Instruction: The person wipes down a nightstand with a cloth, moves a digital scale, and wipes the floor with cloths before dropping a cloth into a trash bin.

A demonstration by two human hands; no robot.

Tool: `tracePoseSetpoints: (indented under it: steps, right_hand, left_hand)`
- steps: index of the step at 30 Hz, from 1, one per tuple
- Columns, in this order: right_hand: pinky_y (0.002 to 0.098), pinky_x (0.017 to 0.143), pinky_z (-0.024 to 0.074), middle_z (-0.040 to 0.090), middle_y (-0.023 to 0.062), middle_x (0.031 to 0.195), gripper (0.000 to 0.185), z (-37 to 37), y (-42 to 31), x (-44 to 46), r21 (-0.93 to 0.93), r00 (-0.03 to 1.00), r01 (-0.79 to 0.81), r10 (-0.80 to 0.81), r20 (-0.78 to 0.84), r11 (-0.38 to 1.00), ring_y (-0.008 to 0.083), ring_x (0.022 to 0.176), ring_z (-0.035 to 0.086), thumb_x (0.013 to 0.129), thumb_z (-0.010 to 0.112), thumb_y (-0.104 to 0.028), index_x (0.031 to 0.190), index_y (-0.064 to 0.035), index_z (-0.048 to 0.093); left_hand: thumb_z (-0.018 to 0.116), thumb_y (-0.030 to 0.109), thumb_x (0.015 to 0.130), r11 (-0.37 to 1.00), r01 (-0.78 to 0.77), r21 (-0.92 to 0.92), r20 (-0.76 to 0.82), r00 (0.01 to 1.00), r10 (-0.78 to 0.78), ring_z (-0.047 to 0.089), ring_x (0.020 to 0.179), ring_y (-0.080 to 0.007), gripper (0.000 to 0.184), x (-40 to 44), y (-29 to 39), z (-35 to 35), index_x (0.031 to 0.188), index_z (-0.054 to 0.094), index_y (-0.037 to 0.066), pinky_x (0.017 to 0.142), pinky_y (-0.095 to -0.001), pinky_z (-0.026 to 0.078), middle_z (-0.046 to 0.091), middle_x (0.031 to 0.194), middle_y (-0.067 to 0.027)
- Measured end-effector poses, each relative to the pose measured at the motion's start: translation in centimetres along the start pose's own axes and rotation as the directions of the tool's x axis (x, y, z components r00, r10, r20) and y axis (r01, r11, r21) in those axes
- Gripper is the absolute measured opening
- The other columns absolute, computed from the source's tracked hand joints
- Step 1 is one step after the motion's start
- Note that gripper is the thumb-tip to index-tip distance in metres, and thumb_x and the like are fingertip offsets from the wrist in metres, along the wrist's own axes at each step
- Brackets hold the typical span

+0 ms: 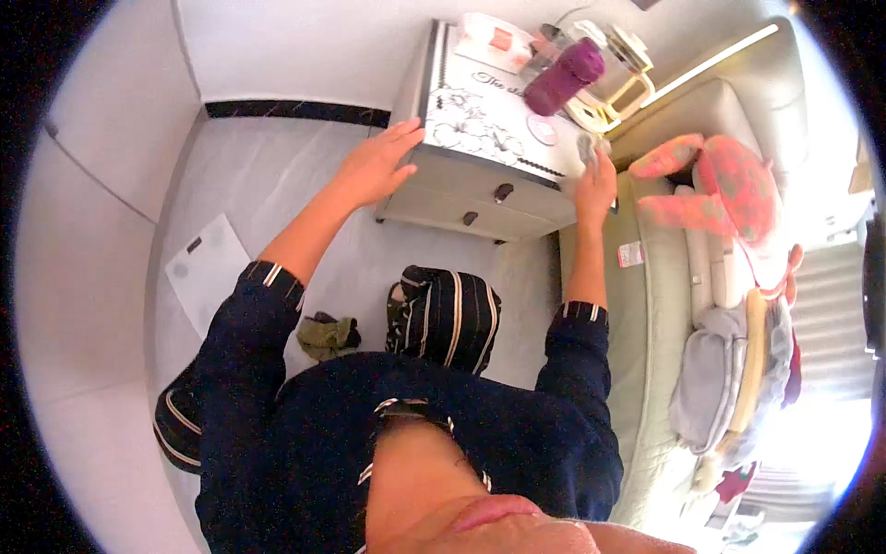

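My left hand (378, 166) is open, fingers stretched out and fingertips against the left edge of a small white bedside cabinet (461, 189). At the cabinet's right front corner is my right hand (595, 192), its fingers bent around a small greyish item (587, 148) too blurred to name. Black flower drawings and lettering cover the cabinet top (471, 125). Standing on it are a purple bottle (558, 81), a clear jug (620, 78) with a cream handle, a pack of tissues (496, 42) and a round pink-and-white coaster (542, 129).
To the right, a bed or sofa (641, 323) holds a pink plush toy (729, 189) and grey folded bedding (706, 379). A white flat scale (208, 272) and a crumpled olive cloth (328, 337) lie on the floor. White cupboard doors (101, 240) line the left.
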State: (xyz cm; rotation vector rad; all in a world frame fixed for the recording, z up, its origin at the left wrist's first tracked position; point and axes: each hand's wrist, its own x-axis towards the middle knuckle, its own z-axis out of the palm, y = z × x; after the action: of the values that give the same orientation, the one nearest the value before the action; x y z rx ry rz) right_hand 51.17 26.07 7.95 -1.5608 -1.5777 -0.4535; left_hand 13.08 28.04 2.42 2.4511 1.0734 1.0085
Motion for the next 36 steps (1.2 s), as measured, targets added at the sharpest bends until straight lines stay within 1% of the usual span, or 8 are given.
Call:
tracePoseSetpoints:
  steps: [3, 7, 17, 19, 22, 27, 33, 36]
  right_hand:
    - [0.0424, 0.088, 0.0428, 0.06, 0.0183, 0.104, 0.029, 1.5, 4.1, -2.1, -0.386, 0.982, 0.169, -0.119, 0.15, 0.907, 0.0346, 0.097, 0.056, 0.083, 0.047, -0.004, 0.111, 0.0002, 0.057]
    - [0.0425, 0.088, 0.0424, 0.06, 0.0176, 0.102, 0.028, 3.9, -1.9, -3.9, -0.153, 0.999, 0.033, -0.03, 0.022, 0.988, 0.0355, 0.096, 0.055, 0.081, 0.049, -0.005, 0.106, -0.002, 0.059]
    - [0.0419, 0.085, 0.0439, 0.06, 0.015, 0.101, 0.036, 11.9, -17.9, -5.0, 0.319, 0.896, 0.415, -0.443, 0.016, 0.852, 0.0336, 0.098, 0.056, 0.069, 0.058, 0.003, 0.103, -0.0062, 0.059]
    - [0.0408, 0.087, 0.0438, 0.06, 0.0161, 0.102, 0.035, 11.9, -19.9, -4.7, 0.482, 0.883, 0.372, -0.463, 0.08, 0.793, 0.0336, 0.1, 0.056, 0.072, 0.058, 0.003, 0.105, -0.0076, 0.06]
    - [0.0386, 0.091, 0.0431, 0.06, 0.0157, 0.106, 0.034, 9.0, -20.8, -3.6, 0.684, 0.908, 0.124, -0.36, 0.214, 0.719, 0.0316, 0.105, 0.055, 0.076, 0.058, 0.002, 0.109, -0.0089, 0.059]
    - [0.0351, 0.095, 0.0417, 0.06, 0.0134, 0.109, 0.033, 2.7, -12.1, -3.5, 0.473, 0.984, 0.151, -0.175, 0.008, 0.868, 0.029, 0.11, 0.054, 0.079, 0.057, 0.002, 0.111, -0.0052, 0.059]
    - [0.0401, 0.095, 0.04, 0.059, 0.0173, 0.111, 0.03, -3.0, 6.5, -2.4, -0.143, 0.966, -0.146, 0.11, -0.234, 0.979, 0.0333, 0.107, 0.054, 0.085, 0.05, -0.005, 0.114, -0.0018, 0.056]
    - [0.0412, 0.095, 0.0389, 0.057, 0.0185, 0.113, 0.032, -3.1, 10.9, -3.2, -0.151, 0.93, -0.326, 0.287, -0.231, 0.933, 0.0344, 0.111, 0.051, 0.086, 0.049, -0.007, 0.117, -0.0017, 0.055]
  left_hand:
    - [0.062, 0.013, 0.081, 1.0, 0.001, 0.005, 0.0, 1.0, -0.001, 0.041, 0.126, -0.0265, 0.054, -0.2, -0.2, 0.1, 0.131, 0.043, 0.009, 0.099, -0.0387, 0.04, 0.037, 0.142, -0.0086]
    - [0.061, 0.01, 0.08, 1.0, 0.009, -0.007, 0.01, 1.0, -0.009, 0.042, 0.125, -0.0273, 0.054, 0.0, -0.4, -0.1, 0.131, 0.043, 0.009, 0.099, -0.0387, 0.04, 0.036, 0.142, -0.0081]
    - [0.056, 0.007, 0.082, 0.881, 0.241, -0.407, -0.096, 0.948, -0.304, 0.053, 0.115, -0.0272, 0.042, -0.7, -1.9, 2.7, 0.124, 0.05, 0.009, 0.09, -0.0354, 0.047, 0.05, 0.131, -0.0112]
    - [0.055, 0.006, 0.083, 0.834, 0.4, -0.38, -0.086, 0.883, -0.462, 0.057, 0.108, -0.0267, 0.04, -1.6, -1.6, 1.6, 0.123, 0.052, 0.009, 0.084, -0.0336, 0.049, 0.056, 0.124, -0.0113]
    - [0.054, 0.006, 0.083, 0.896, 0.292, -0.336, -0.247, 0.89, -0.383, 0.059, 0.104, -0.0266, 0.039, -2.5, -1.9, -0.6, 0.122, 0.053, 0.01, 0.083, -0.0336, 0.049, 0.058, 0.121, -0.0101]
    - [0.057, 0.01, 0.085, 0.978, 0.15, -0.142, -0.233, 0.956, -0.18, 0.051, 0.116, -0.0265, 0.04, -0.7, -0.1, -2.3, 0.124, 0.052, 0.011, 0.093, -0.0354, 0.043, 0.052, 0.128, -0.0119]
    - [0.061, 0.017, 0.084, 0.981, -0.04, 0.191, -0.137, 0.988, 0.068, 0.038, 0.129, -0.0277, 0.044, 2.5, 1.1, 0.2, 0.126, 0.051, 0.009, 0.102, -0.0387, 0.035, 0.043, 0.137, -0.0132]
    - [0.061, 0.018, 0.084, 0.992, -0.062, 0.106, -0.119, 0.99, 0.075, 0.038, 0.129, -0.0281, 0.045, 2.7, 0.0, 1.4, 0.126, 0.05, 0.008, 0.102, -0.0394, 0.034, 0.042, 0.137, -0.0136]
